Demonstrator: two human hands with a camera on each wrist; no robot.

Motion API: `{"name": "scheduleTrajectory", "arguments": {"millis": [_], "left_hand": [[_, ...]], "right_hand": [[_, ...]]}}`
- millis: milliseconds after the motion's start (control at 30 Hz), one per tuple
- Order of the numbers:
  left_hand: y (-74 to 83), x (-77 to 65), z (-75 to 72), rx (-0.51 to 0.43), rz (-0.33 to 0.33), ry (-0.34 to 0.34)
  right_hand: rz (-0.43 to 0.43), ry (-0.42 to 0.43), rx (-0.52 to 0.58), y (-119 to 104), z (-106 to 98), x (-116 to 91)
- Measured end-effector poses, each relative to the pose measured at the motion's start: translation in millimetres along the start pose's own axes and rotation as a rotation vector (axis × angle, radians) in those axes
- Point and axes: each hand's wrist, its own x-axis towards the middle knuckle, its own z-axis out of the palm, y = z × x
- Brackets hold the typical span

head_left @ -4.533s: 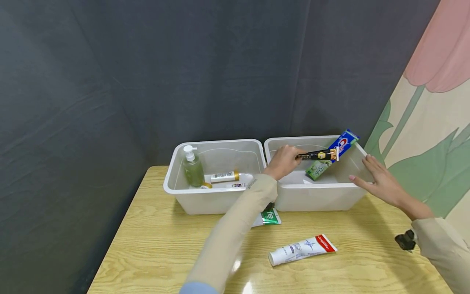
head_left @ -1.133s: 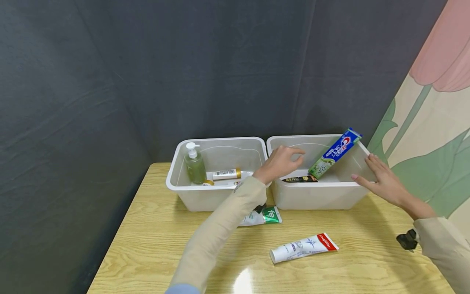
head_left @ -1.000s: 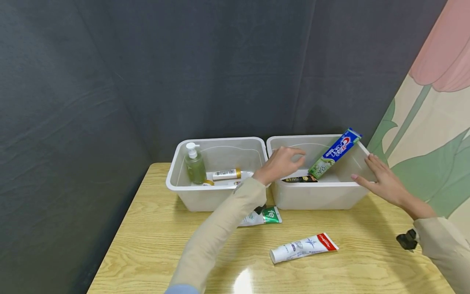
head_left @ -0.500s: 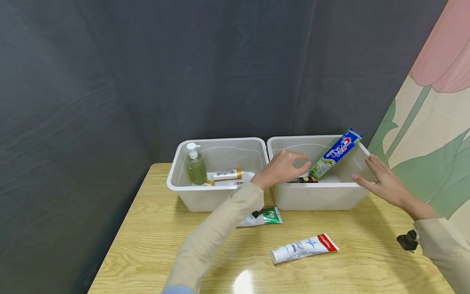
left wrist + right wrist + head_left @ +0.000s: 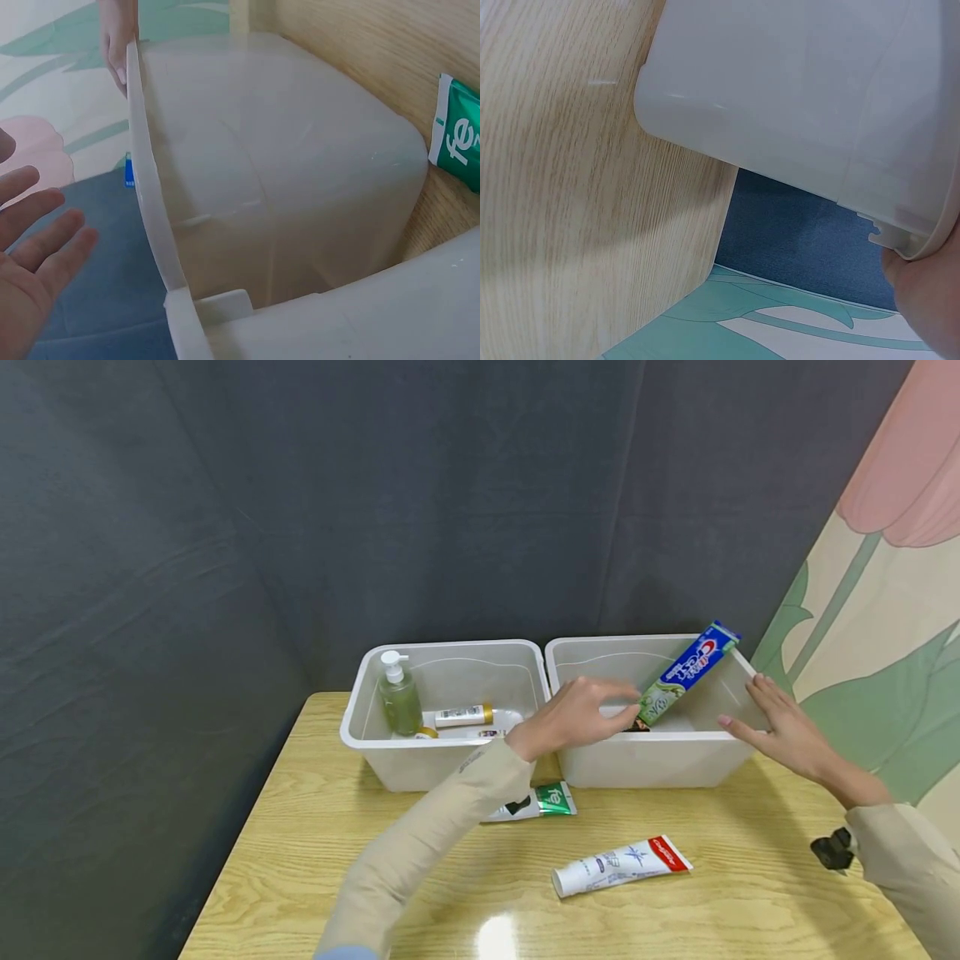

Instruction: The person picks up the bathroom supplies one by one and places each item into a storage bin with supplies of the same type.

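Centrally in the head view, two rounded bins of smooth off-white plastic, side by side on a glossy, wood-grained table (image 5: 300,860). In the left bin (image 5: 442,768), left of centre: an upright bottle (image 5: 401,703) of translucent green with a white pump, and a gold-capped tube (image 5: 457,717) lying flat. In the right bin (image 5: 660,764), right of centre: a slim oblong box (image 5: 690,668), blue above and green below, leaning slantwise with its top past the rim; low by its foot, a black tube (image 5: 639,726), mostly hidden. Just beside both, the left hand (image 5: 577,717), fingers and thumb loosely arched; contact with either, impossible to tell. On the rim further right, the right hand (image 5: 787,731), fingers straight, thumb spread wide. At lower centre, a red-ended tube (image 5: 618,867) and, partly behind a sleeve, a green-ended tube (image 5: 555,799). Across the top, dark creased cloth (image 5: 450,527).

In the left wrist view, at the left edge, left fingers apart, slightly bent, with no hold on anything; past the rim, upper left, a small blue patch of the box.

In the right wrist view, smooth bin wall at upper right, straight grain at left, and at lower right part of the right hand against the rim.
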Motion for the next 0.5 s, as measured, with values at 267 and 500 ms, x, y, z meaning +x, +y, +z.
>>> {"name": "scheduleTrajectory", "arguments": {"millis": [267,500], "left_hand": [[13.6,-5.8,1.6,0.008,0.135,0.015],[24.4,-16.6,5.4,0.06,0.127,-0.002]], "right_hand": [[0.002,0.002,-0.004,0,-1,0],[0.017,-0.008,0.005,-2,0,0]]}}
